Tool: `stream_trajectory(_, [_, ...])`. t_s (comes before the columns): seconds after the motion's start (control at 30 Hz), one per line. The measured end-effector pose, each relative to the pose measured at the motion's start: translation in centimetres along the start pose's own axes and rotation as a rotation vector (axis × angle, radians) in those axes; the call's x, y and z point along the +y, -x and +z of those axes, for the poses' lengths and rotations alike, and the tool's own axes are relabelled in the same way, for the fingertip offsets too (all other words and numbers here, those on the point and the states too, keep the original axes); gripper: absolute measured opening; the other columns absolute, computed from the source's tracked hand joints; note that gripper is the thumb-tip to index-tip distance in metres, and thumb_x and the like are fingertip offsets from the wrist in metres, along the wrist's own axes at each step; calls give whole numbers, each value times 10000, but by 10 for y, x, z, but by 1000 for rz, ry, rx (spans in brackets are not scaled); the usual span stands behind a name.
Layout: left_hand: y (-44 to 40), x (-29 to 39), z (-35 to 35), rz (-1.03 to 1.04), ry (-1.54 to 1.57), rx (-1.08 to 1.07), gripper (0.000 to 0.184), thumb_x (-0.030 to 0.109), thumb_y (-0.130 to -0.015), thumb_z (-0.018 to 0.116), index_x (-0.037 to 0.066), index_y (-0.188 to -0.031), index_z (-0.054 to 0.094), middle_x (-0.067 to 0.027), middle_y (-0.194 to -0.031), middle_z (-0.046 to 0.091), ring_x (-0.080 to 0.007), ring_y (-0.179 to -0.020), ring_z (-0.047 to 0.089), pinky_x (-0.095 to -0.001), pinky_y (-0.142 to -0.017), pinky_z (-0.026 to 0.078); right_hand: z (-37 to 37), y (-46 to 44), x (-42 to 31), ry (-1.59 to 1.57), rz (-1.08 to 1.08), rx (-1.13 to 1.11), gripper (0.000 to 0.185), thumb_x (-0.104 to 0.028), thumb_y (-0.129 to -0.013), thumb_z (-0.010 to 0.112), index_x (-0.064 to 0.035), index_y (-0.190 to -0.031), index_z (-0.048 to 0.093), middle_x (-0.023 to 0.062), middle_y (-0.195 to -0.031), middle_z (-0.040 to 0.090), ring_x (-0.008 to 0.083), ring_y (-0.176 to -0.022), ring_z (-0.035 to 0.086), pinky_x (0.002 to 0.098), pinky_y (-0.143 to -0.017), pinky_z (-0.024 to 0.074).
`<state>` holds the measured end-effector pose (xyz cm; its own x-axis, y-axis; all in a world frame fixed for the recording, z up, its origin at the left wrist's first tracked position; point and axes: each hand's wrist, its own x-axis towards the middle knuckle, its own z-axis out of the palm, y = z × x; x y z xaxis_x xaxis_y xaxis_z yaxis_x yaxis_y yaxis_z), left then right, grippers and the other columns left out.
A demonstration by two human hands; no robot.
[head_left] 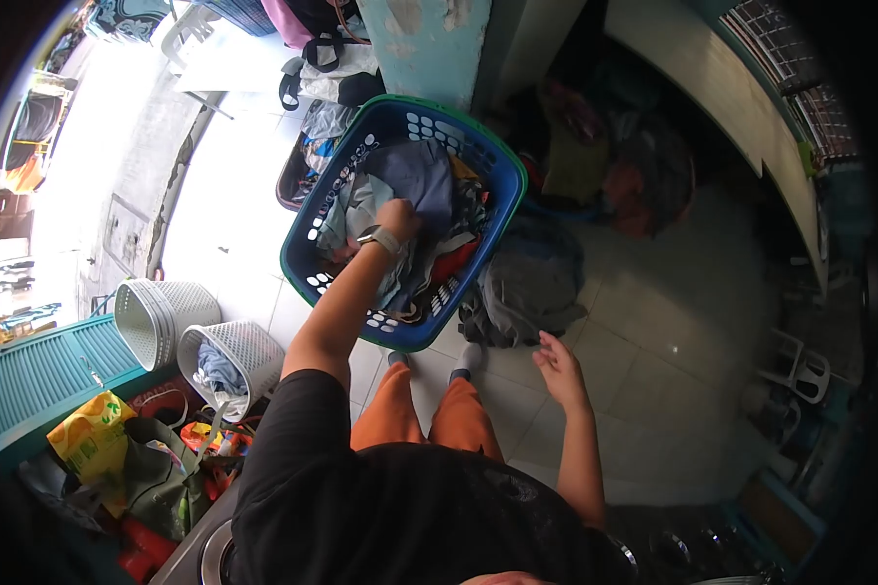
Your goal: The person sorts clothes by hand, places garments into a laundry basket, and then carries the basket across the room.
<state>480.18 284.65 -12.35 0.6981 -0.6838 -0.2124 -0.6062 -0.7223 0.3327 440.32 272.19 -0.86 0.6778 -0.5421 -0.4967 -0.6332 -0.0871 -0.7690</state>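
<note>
A blue plastic laundry basket with a green rim stands in front of me, partly filled with crumpled clothes. My left hand, with a watch on the wrist, reaches into it and its fingers are curled at a blue-grey cloth and paler grey cloth. What the fingers hold, if anything, is hidden. My right hand hangs in the air right of the basket, fingers apart and holding nothing. Beyond it, a dark grey clothes pile lies on the tiles against the basket's right side.
White perforated baskets stand at the left, one holding clothes. Below them lie a yellow packet and a green bag. More clothes are heaped in shadow at the upper right, beyond a pale blue pillar.
</note>
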Motion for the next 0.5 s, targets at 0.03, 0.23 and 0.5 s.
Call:
stream_trajectory(0.03, [9, -11, -13, 53, 183, 8, 197, 181, -717, 594, 25, -805, 674, -167, -790, 654, -294, -735, 651, -378, -670, 515, 1, -1, -5, -15, -8, -9, 447, -203, -860, 634, -48, -1256, 499, 156, -1187, 546, 253, -1020, 581, 334, -836, 486])
stream_trajectory(0.23, [80, -12, -128, 204, 780, 375, 93, 17, -725, 601, -21, -806, 627, -95, -802, 643, -173, -748, 617, -280, -698, 482, 10, -10, -26, -124, 0, -76, 415, -182, -878, 619, -34, -1248, 503, 120, -1149, 573, 199, -997, 581, 300, -824, 478])
stream_trajectory(0.5, [115, 66, -153, 87, 1006, 452, 158, -12, -798, 569, 19, -945, 620, -88, -867, 660, -170, -797, 633, -282, -806, 462, 8, -18, -123, -524, -37, -118, 555, -462, -918, 491, -45, -1283, 474, 106, -1198, 554, 196, -1115, 523, 341, -927, 404])
